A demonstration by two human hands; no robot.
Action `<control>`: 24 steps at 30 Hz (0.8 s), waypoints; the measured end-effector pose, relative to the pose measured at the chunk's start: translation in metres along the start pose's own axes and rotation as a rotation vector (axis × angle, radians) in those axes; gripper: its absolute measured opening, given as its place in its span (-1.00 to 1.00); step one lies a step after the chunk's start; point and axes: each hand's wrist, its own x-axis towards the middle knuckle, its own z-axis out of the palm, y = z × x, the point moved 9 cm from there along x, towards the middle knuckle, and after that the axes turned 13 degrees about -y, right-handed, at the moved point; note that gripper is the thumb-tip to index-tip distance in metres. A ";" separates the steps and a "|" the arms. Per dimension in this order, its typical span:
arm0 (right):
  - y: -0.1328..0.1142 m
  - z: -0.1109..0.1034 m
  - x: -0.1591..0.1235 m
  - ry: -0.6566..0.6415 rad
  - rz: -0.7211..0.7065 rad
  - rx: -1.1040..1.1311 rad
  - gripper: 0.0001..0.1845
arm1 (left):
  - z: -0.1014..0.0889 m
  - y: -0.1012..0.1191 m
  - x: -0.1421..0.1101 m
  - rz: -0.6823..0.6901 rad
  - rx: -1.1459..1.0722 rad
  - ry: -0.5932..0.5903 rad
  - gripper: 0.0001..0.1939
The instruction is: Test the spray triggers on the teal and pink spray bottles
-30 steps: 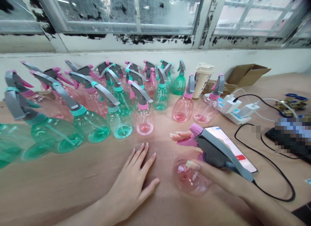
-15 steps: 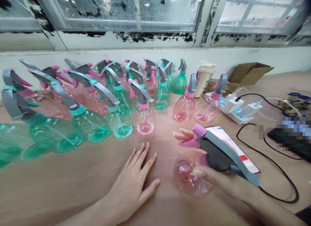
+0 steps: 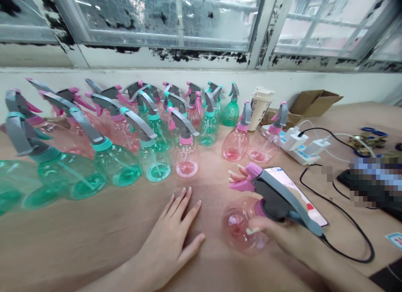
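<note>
The left hand [image 3: 171, 233] lies open, palm down on the worktop [image 3: 94, 233], its fingers loosely spread. The right hand [image 3: 284, 235] is closed on a pink spray bottle [image 3: 237, 227] near its collar, thumb on the near side, fingertips showing beyond the trigger. This bottle sits between the left hand and a phone [image 3: 290, 180].

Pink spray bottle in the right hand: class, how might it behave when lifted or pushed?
The pink spray bottle is probably light for its size: its clear walls look like plastic. Its glossy curve may be slippery. It could tip if bumped, since the grey spray head juts past the body.
</note>
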 end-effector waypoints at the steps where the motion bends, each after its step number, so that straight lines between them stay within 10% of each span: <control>1: 0.002 0.001 0.000 -0.002 0.001 0.023 -0.51 | 0.000 0.000 0.000 0.001 0.004 0.004 -0.41; 24: 0.011 -0.005 -0.046 0.180 0.152 -0.367 -0.61 | -0.003 0.000 0.006 -0.026 0.032 -0.014 -0.40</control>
